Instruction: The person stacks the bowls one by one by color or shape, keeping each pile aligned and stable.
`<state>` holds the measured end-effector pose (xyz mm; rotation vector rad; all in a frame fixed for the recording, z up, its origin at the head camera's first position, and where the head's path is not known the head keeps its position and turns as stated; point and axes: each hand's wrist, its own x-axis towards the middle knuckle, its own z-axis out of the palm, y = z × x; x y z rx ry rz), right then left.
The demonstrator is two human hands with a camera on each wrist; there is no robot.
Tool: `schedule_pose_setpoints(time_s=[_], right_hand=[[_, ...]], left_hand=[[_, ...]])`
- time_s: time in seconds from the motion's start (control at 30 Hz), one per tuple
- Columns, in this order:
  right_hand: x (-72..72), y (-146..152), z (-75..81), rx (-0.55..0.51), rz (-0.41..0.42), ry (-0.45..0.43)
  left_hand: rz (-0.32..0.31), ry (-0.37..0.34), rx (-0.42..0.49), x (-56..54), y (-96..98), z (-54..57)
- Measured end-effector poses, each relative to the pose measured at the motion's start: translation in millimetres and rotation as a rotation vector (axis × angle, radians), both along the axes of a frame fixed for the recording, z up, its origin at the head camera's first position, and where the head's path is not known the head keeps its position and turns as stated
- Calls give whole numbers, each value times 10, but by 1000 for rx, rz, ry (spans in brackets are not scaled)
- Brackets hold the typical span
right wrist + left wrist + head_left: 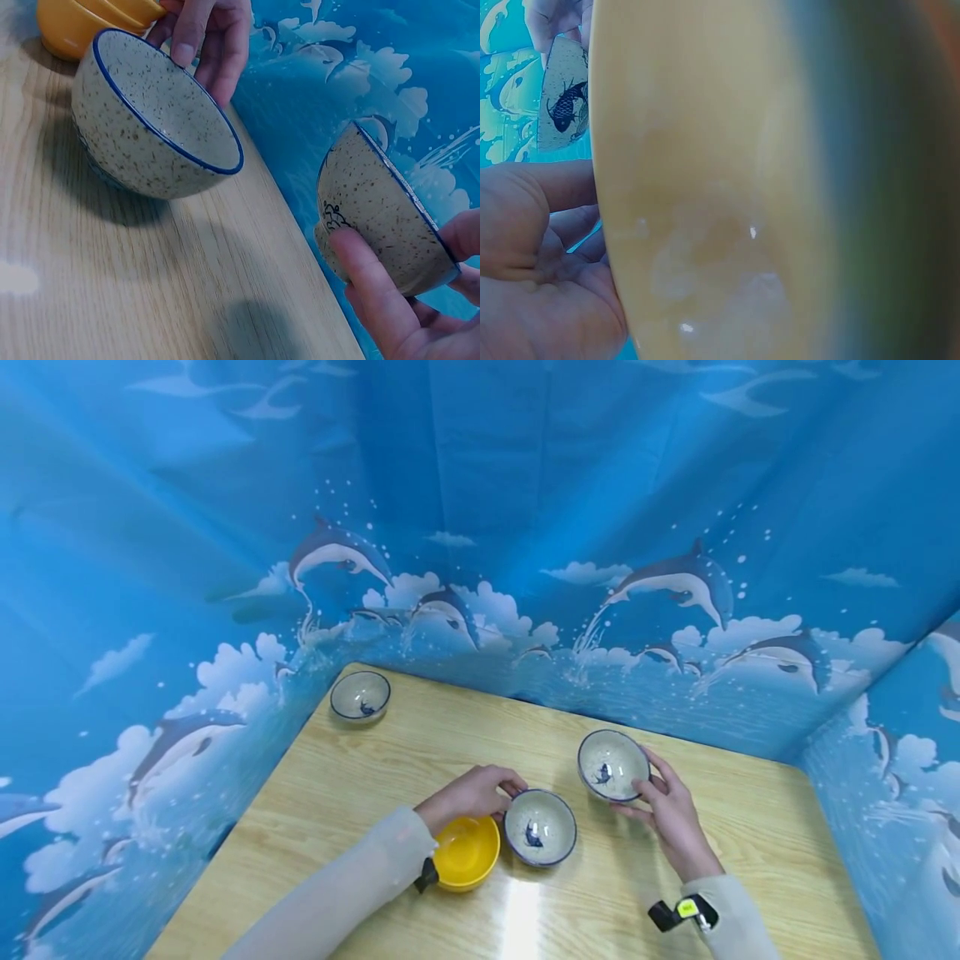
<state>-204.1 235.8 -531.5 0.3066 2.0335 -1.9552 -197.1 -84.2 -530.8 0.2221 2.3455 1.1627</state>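
My left hand (pixel 477 792) pinches the upper left rim of a speckled bowl (pixel 540 828) with a blue edge and a dark blue fish print inside. In the right wrist view this bowl (pixel 150 135) is tilted, with a shadow beneath it. To the right, my right hand (pixel 671 818) grips a matching bowl (pixel 613 766) by its right side, fingers under it and thumb at the rim. That bowl (pixel 382 217) is held up, tipped on its side in the right wrist view. A yellow bowl (pixel 467 853) sits below my left wrist and fills most of the left wrist view.
Another blue-rimmed bowl (pixel 360 697) stands at the far left corner of the wooden table (pixel 442 727). Layered rims show on the yellow bowls (pixel 75 30) in the right wrist view. A blue dolphin-print curtain (pixel 495 527) borders the table's back and sides.
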Motion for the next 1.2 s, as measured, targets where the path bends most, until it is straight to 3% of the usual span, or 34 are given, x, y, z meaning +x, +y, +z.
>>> schedule_pose_setpoints(time_s=[1.2], right_hand=[[318, -206, 85, -21, 43, 1]], left_hand=[[15, -14, 17, -8, -7, -18]])
